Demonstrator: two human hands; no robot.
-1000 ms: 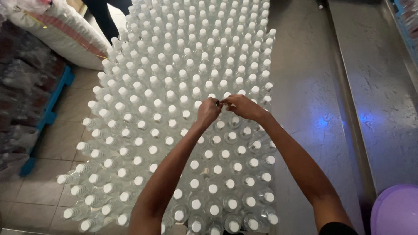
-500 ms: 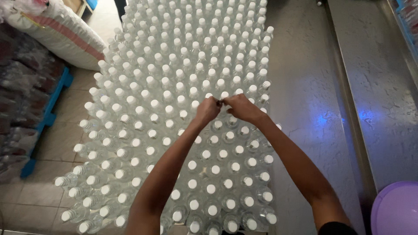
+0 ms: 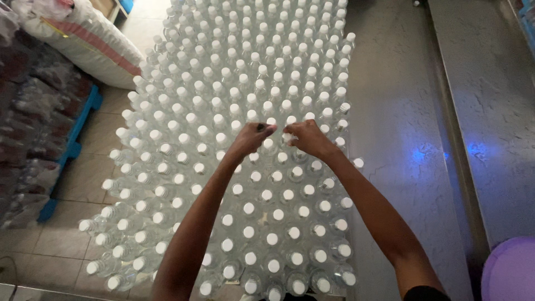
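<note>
A large block of clear plastic bottles with white caps (image 3: pixel 245 167) stands upright in tight rows on the floor below me. My left hand (image 3: pixel 252 137) and my right hand (image 3: pixel 307 139) reach out over the middle of the block, fingertips nearly meeting. Both hands pinch at the cap of one bottle (image 3: pixel 285 135) between them. The fingers hide what exactly they grip there.
A white sack with a pink stripe (image 3: pixel 83 44) lies at the upper left. Wrapped packs of bottles (image 3: pixel 33 128) sit on a blue pallet (image 3: pixel 72 147) at the left. A grey concrete ledge (image 3: pixel 401 139) runs along the right, with a purple bucket (image 3: pixel 510 270) at the lower right.
Both hands stay together over the same spot among the bottles, with the fingers shifting slightly. The view has drifted a little, so the bottles sit somewhat lower in the frame.
</note>
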